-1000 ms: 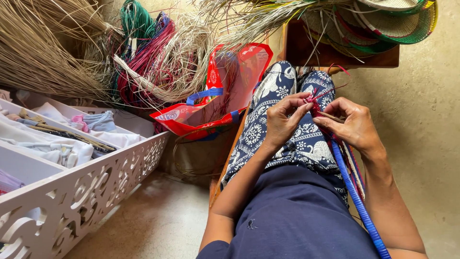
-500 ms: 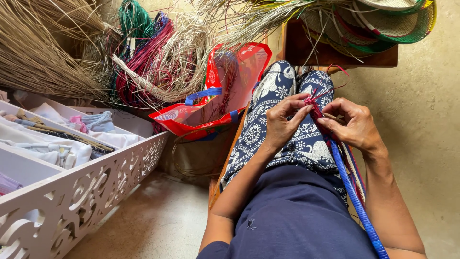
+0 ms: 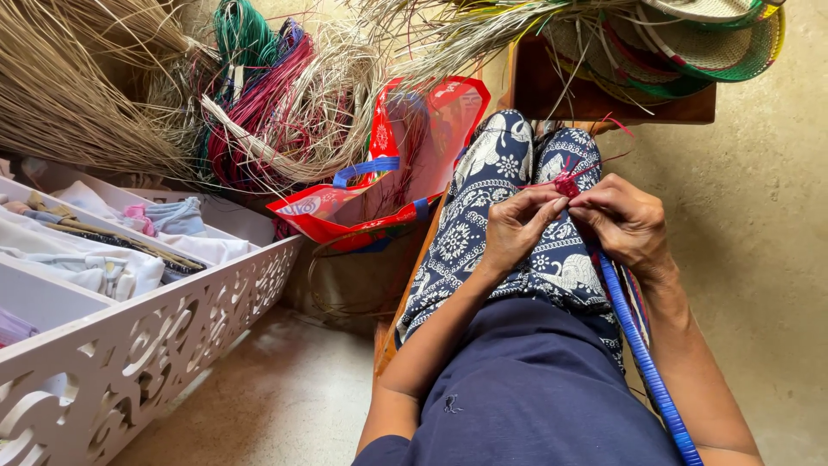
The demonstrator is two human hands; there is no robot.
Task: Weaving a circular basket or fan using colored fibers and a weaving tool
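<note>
Red bag (image 3: 345,211), dyed strands (image 3: 259,112) beside

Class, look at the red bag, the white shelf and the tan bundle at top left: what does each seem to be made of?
Red bag: likely thin plastic sheet, glossy and see-through.
White shelf: probably painted board or plastic, smooth and matt, with cut-out scrolls.
Tan bundle: seemingly dried grass or straw, fine dull stalks.

Most of the small red woven piece (image 3: 567,185) lies hidden between the fingertips (image 3: 552,200); the blue strip (image 3: 642,362) beneath them runs off the bottom edge.
</note>
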